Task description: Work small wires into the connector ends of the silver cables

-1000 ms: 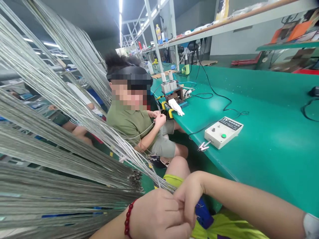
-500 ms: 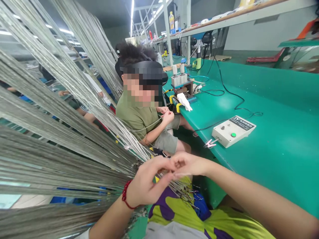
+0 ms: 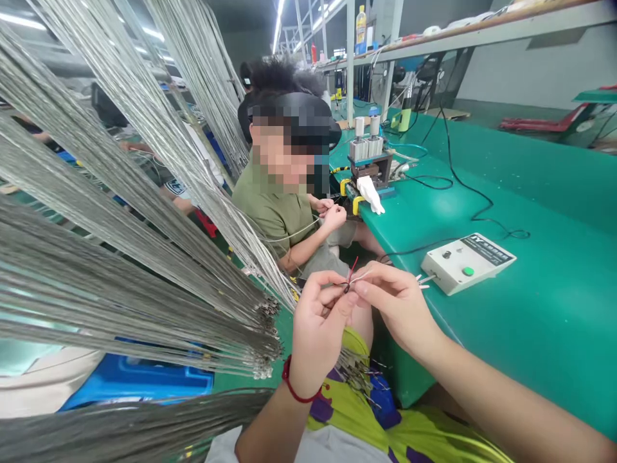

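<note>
In front of my lap, my left hand (image 3: 318,328), with a red beaded bracelet at the wrist, is closed in a pinch on thin wires. A red wire (image 3: 353,266) points up from between the fingertips, and a short black wire sits beside it. My right hand (image 3: 402,305) pinches a white wire (image 3: 360,278) that runs from the same spot. The fingertips of both hands nearly touch. Below them, a bundle of grey cables (image 3: 354,366) with stripped, dark ends lies across my lap.
Many grey cables (image 3: 187,257) hang at the left. A co-worker (image 3: 274,212) sits ahead, holding a cable. On the green table (image 3: 554,308) stand a white control box (image 3: 467,263) with a green button and a small press (image 3: 371,161) with a white cloth. A blue bin (image 3: 139,379) is lower left.
Both hands have risen and moved right, and the red, white and black wires now show between the fingertips. The view has shifted slightly left.
</note>
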`<state>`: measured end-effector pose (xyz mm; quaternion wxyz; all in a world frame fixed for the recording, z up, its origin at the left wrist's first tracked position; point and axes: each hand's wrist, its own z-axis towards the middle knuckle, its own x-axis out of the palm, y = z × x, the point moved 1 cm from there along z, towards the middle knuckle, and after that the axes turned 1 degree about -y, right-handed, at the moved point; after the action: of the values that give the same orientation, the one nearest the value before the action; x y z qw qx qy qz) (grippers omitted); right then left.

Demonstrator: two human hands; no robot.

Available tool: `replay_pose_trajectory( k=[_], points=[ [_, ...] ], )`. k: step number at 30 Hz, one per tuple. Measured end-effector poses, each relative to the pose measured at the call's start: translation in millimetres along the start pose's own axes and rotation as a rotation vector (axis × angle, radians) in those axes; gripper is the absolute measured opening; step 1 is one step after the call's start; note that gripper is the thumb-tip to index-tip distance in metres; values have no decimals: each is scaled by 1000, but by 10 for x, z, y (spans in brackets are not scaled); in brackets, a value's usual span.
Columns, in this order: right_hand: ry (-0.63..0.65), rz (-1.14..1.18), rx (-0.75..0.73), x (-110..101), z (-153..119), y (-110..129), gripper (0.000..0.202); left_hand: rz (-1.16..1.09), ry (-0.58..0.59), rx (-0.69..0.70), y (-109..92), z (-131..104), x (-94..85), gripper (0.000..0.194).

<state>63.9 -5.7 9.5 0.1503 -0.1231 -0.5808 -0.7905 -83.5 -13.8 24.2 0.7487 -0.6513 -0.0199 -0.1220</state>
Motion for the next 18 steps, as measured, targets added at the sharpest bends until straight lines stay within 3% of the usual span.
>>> replay_pose_trajectory(
  k=[5,11,13,16,18],
  points=[
    [-17,103,57,36,-30,58,7,-43,13,-35,62,-36,130,26],
    [-204,261,180,140,21,164,25,-35,10,-26,142,-23,254,20],
    [-291,243,145,31,146,214,31,-43,44,-31,161,-25,265,20],
    [-446,201,-20,-240,364,335,38,-98,62,-63,178,-30,247,27],
    [-479,183,-117,-357,447,391,40,-172,52,-91,175,-11,226,34]
  ],
)
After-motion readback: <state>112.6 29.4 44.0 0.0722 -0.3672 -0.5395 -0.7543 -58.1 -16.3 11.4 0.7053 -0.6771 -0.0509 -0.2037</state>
